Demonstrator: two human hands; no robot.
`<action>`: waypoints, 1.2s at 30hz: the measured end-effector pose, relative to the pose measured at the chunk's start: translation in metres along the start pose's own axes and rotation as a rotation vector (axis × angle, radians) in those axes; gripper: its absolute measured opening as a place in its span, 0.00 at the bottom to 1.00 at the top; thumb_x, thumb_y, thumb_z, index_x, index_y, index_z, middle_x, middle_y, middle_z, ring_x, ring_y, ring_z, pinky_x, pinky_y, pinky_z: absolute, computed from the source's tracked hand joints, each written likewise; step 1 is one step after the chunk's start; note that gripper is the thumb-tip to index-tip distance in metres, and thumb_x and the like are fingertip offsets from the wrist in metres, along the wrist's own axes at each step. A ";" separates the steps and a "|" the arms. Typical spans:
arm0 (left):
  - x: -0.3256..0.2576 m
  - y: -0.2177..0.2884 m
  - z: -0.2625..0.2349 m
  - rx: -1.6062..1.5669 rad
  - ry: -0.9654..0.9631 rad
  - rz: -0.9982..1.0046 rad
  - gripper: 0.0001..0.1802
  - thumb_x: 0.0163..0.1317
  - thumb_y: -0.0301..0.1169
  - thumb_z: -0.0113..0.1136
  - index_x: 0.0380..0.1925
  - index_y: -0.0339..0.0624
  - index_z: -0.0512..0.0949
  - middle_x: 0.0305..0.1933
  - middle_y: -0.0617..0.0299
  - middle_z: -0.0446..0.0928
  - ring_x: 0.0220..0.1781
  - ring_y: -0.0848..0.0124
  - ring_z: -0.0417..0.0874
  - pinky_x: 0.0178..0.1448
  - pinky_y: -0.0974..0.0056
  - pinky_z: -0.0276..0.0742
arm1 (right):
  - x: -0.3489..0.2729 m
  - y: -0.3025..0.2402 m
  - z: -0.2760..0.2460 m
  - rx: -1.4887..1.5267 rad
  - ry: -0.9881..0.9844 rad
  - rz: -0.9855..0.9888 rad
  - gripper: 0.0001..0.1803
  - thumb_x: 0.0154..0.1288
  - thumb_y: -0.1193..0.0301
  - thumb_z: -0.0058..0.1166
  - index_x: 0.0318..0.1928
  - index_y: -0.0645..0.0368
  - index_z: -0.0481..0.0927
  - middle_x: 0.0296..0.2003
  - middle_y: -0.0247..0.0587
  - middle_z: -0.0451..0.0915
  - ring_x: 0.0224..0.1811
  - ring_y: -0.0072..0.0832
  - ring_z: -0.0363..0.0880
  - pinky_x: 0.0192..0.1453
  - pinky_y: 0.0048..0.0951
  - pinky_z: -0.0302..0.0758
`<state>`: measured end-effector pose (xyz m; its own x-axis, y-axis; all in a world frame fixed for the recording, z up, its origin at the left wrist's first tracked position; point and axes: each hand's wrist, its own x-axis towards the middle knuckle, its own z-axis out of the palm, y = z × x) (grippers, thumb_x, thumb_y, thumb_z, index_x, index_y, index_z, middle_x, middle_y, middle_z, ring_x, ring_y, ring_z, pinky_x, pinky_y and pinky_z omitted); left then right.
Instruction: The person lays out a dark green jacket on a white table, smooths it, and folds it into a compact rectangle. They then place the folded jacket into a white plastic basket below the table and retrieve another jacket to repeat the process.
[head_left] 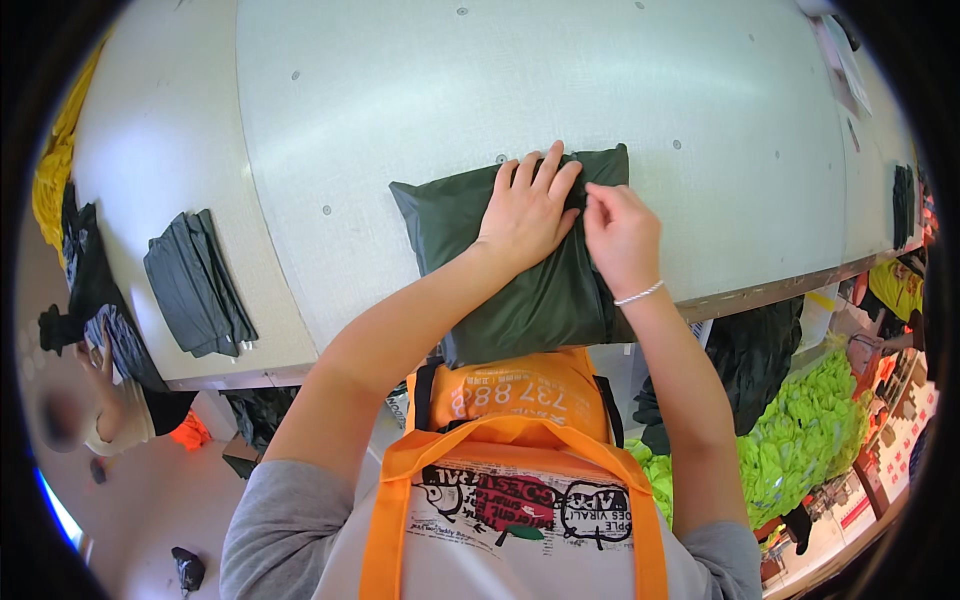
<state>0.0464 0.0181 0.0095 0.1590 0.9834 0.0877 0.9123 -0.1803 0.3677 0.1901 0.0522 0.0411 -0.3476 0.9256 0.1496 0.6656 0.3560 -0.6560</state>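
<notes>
A flat, folded bundle of shiny dark green fabric [530, 310] lies at the near edge of the table, partly over the edge towards me. My left hand [530, 205] rests on its upper part with fingers spread and pointing away from me. Just to the right, my right hand [622, 235] is closed in a pinch at the edge of a fold in the same fabric. The pinched spot is mostly hidden by the fingers. A white cord bracelet circles my right wrist.
A stack of folded dark fabric [200, 285] lies on the table's left part, another dark stack [903, 207] at far right. Bright green fabric [800, 440] and black fabric [755, 350] are heaped below the edge at right. Another person [120, 410] stands at left.
</notes>
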 end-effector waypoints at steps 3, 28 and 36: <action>0.005 0.000 0.002 -0.087 -0.002 -0.043 0.38 0.55 0.41 0.60 0.64 0.37 0.61 0.62 0.51 0.67 0.63 0.57 0.67 0.65 0.51 0.61 | -0.006 0.012 0.017 -0.135 -0.016 -0.074 0.04 0.57 0.77 0.56 0.34 0.61 0.80 0.25 0.42 0.75 0.25 0.39 0.75 0.28 0.35 0.72; 0.068 -0.033 0.029 -0.577 -0.204 -0.554 0.13 0.57 0.39 0.58 0.33 0.40 0.83 0.33 0.54 0.83 0.38 0.60 0.83 0.45 0.58 0.76 | 0.034 0.042 0.006 0.207 -0.280 0.035 0.03 0.63 0.73 0.52 0.32 0.56 0.75 0.25 0.47 0.79 0.28 0.45 0.78 0.30 0.40 0.73; 0.067 -0.036 0.030 -0.528 -0.154 -0.558 0.14 0.55 0.39 0.60 0.33 0.40 0.83 0.33 0.56 0.83 0.37 0.65 0.82 0.44 0.62 0.76 | -0.023 0.030 -0.023 0.194 -0.116 0.103 0.07 0.61 0.75 0.55 0.41 0.56 0.78 0.27 0.42 0.76 0.31 0.40 0.78 0.37 0.36 0.75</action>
<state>0.0357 0.0912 -0.0261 -0.1846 0.9164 -0.3552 0.5788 0.3935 0.7143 0.2334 0.0444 0.0355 -0.3658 0.9307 -0.0042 0.5659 0.2188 -0.7949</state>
